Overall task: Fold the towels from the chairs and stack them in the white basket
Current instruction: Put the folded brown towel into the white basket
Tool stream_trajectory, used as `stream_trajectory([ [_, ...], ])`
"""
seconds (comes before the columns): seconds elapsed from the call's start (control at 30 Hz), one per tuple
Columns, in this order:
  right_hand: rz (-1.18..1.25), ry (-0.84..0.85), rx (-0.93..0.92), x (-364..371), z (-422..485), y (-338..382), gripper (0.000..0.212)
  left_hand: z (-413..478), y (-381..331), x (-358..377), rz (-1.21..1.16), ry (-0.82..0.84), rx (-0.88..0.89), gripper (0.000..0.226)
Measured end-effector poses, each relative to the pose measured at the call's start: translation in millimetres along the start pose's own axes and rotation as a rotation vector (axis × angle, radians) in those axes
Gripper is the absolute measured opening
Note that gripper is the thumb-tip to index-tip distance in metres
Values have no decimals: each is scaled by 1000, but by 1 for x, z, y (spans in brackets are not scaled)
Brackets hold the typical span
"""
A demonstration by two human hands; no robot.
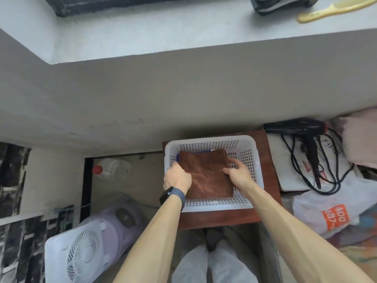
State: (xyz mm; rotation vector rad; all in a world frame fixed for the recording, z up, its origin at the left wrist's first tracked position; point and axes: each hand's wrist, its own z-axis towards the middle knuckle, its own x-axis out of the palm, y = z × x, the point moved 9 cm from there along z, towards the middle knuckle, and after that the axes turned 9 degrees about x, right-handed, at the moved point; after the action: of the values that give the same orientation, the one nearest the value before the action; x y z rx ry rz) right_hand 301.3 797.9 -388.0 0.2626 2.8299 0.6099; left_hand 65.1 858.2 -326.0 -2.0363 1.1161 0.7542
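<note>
At lower centre the white basket (210,139) is smooth perforated plastic with a faint sheen. The brown towel (206,174) in it is plush matt cloth, its nap streaked. The stand (220,218) beneath looks like glossy red-brown wood. At right, the hair dryer (295,127) is shiny black plastic.

White basket (212,139): perforated, on reddish-brown table (224,218).
Brown towel (208,176): folded, inside basket, over blue cloth (178,157) showing at far-left corner.
Left hand (177,178): grips towel's left edge; dark watch (172,196) on wrist.
Right hand (237,170): grips towel's right edge, thumb on top.
Black hair dryer (295,127): right of basket, cord looped beside it.
White fan (81,252): floor, lower left.
Jug (110,168), red cap: left of basket.
Yellow comb (334,10): ledge, top right.
</note>
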Motion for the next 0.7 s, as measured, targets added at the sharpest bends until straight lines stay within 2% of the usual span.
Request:
stream_trajectory([
  [0.17,1,-5,-11,0,5,1,44,1,-5,-1,67,1,-3,31],
  [0.27,-59,-31,-41,-1,7,1,43,-2,-10,-3,146,-31,24,42],
  [0.33,-169,-117,-125,-5,2,4,45,-8,-21,-3,222,-104,159,59],
  [0.4,-274,-294,-253,-13,-10,9,48,-17,-38,0,344,-195,401,71],
  [0.5,-507,-516,-570,-4,-38,24,45,-19,-48,27,498,-153,655,67],
  [0.57,-717,-541,-724,19,-41,27,49,-11,-42,41,585,-116,699,65],
  [0.7,-1010,-425,-729,54,-11,11,60,13,-18,57,639,-83,713,69],
])
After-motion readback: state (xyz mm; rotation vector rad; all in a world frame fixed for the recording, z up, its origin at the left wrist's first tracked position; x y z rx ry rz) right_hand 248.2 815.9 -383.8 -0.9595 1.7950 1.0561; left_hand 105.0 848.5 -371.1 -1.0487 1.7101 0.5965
